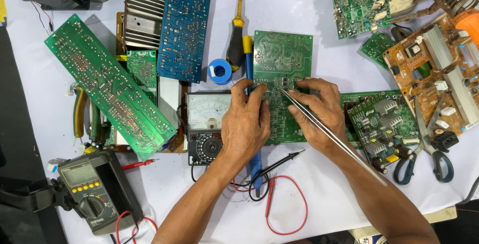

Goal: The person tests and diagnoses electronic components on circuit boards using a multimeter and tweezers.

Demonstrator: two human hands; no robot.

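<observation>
A green circuit board lies solder side up in the middle of the white table. My left hand grips a blue soldering iron whose tip rests on the board's lower left area. My right hand holds long metal tweezers, their points touching the board just right of the iron tip. Both hands rest on the board's near half and hide it.
An analog meter sits left of my left hand, with a solder spool and a yellow screwdriver behind it. Several boards lie left and right. A digital multimeter, red and black probe leads and scissors are near.
</observation>
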